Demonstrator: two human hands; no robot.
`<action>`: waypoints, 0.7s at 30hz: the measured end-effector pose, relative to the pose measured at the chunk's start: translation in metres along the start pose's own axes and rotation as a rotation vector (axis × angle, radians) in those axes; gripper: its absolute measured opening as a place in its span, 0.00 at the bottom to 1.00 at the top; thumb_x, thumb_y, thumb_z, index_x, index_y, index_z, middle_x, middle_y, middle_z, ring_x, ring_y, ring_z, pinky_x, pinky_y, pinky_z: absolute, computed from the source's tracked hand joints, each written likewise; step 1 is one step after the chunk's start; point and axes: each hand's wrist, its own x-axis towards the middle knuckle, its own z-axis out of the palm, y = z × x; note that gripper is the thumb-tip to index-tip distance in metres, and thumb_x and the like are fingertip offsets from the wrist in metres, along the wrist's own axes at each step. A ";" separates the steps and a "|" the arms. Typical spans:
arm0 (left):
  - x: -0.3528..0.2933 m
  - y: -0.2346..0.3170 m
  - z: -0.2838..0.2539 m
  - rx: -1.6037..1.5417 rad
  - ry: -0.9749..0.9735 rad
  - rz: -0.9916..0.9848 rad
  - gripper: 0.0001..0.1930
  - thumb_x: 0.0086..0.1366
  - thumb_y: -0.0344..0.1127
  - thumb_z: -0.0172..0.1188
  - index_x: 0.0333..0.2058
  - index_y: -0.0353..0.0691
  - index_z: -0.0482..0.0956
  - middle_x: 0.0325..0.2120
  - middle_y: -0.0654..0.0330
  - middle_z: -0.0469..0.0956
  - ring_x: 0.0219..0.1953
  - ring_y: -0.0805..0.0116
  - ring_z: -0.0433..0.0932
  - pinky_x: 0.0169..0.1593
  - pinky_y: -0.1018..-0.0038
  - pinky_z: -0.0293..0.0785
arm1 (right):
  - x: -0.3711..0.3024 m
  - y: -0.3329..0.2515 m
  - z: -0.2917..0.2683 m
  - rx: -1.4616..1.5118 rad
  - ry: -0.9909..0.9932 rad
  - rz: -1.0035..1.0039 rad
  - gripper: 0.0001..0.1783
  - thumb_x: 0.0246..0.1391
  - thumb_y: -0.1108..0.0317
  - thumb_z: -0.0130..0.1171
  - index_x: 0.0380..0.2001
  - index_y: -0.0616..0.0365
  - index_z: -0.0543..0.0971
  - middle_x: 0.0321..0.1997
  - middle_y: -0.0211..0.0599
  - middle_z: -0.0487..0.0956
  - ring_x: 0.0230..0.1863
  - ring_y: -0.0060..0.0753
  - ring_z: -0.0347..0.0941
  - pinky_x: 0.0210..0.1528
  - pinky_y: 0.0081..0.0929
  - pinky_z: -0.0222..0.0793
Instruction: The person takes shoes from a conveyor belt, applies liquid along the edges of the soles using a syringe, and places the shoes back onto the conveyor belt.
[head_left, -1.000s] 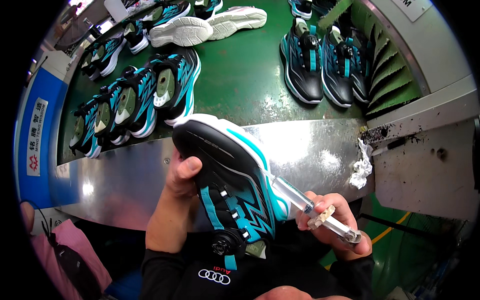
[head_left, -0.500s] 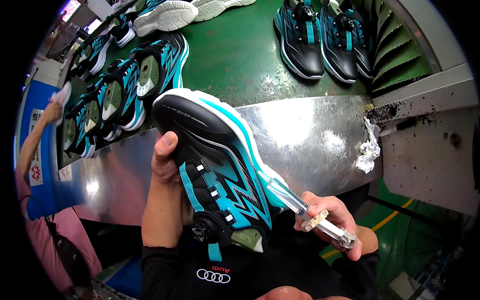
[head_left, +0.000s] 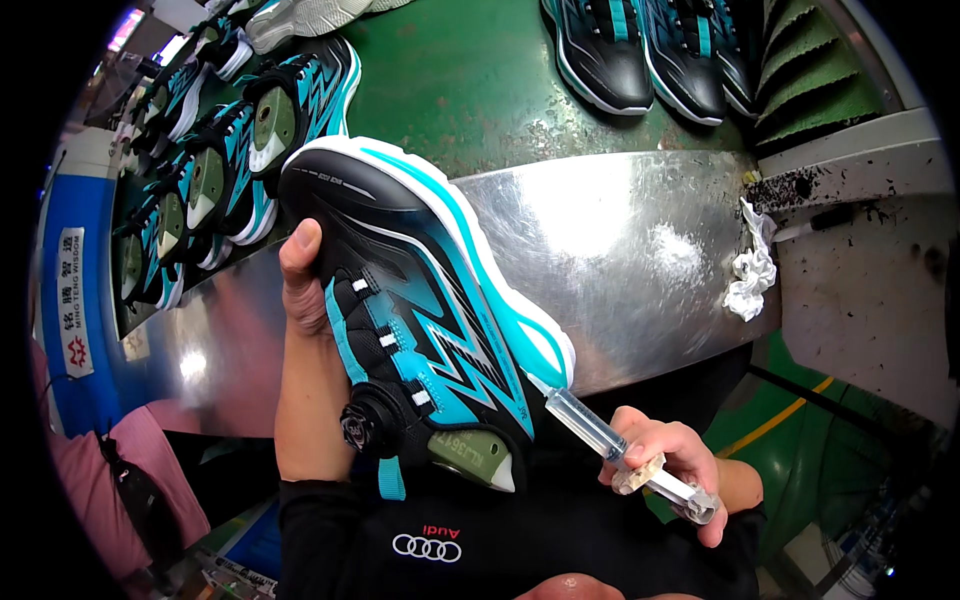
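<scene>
A black and turquoise sneaker (head_left: 425, 300) with a white and turquoise sole is tilted on its side above my lap, toe pointing away. My left hand (head_left: 303, 275) grips it from the left; the thumb shows and the other fingers are hidden behind the upper. A green shoe last (head_left: 470, 458) fills the shoe's opening, beside a black dial (head_left: 368, 420). In my right hand (head_left: 665, 445) is a clear syringe (head_left: 588, 424), its grip wrapped in a pale lump. The tip meets the seam between upper and sole near the heel.
Several similar sneakers on lasts (head_left: 225, 165) line the bench's left side. More black sneakers (head_left: 605, 60) stand at the far right. Crumpled white tissue (head_left: 750, 268) lies on the metal bench edge (head_left: 620, 230), near a stained machine housing (head_left: 870, 180). A person in pink (head_left: 165, 450) is at left.
The syringe tip has moved along the sole seam toward the heel. Shoe and left hand sit slightly farther left. The other person's outstretched hand has left view.
</scene>
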 end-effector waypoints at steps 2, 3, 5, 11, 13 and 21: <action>0.002 -0.003 -0.001 -0.007 0.069 0.019 0.29 0.56 0.45 0.58 0.53 0.33 0.67 0.46 0.49 0.74 0.46 0.57 0.76 0.51 0.63 0.74 | -0.002 0.001 -0.002 -0.021 -0.006 -0.010 0.56 0.34 0.30 0.63 0.54 0.68 0.65 0.42 0.42 0.71 0.40 0.31 0.62 0.42 0.22 0.54; 0.002 -0.002 0.004 -0.033 0.040 0.005 0.29 0.57 0.45 0.57 0.53 0.34 0.67 0.46 0.49 0.75 0.46 0.57 0.76 0.51 0.63 0.74 | -0.004 0.001 -0.003 -0.047 -0.015 -0.020 0.56 0.34 0.29 0.62 0.54 0.68 0.65 0.42 0.42 0.72 0.40 0.30 0.61 0.41 0.22 0.53; 0.003 0.000 0.005 -0.046 0.003 -0.008 0.28 0.58 0.46 0.56 0.53 0.34 0.67 0.47 0.50 0.75 0.46 0.58 0.76 0.51 0.62 0.74 | -0.008 0.003 -0.006 -0.044 -0.011 -0.026 0.56 0.34 0.29 0.62 0.54 0.68 0.65 0.42 0.42 0.73 0.40 0.30 0.61 0.41 0.22 0.53; 0.005 0.001 -0.004 -0.059 0.064 -0.016 0.27 0.60 0.47 0.54 0.53 0.35 0.67 0.47 0.50 0.74 0.47 0.58 0.75 0.52 0.62 0.72 | -0.019 0.011 -0.009 0.002 0.034 -0.050 0.55 0.35 0.30 0.62 0.53 0.69 0.66 0.42 0.44 0.73 0.40 0.30 0.61 0.41 0.22 0.53; 0.005 0.003 -0.008 -0.051 0.085 -0.027 0.27 0.60 0.47 0.54 0.53 0.35 0.67 0.48 0.50 0.74 0.47 0.58 0.75 0.52 0.61 0.72 | -0.022 0.013 -0.011 0.008 0.043 -0.072 0.55 0.35 0.30 0.62 0.53 0.69 0.66 0.42 0.44 0.74 0.41 0.30 0.61 0.41 0.22 0.53; -0.006 0.009 -0.005 0.159 0.190 -0.014 0.30 0.57 0.48 0.53 0.55 0.38 0.65 0.50 0.49 0.71 0.50 0.54 0.74 0.54 0.55 0.71 | -0.032 0.026 -0.016 0.131 0.064 -0.057 0.55 0.34 0.34 0.66 0.54 0.70 0.64 0.43 0.43 0.66 0.42 0.32 0.61 0.43 0.23 0.56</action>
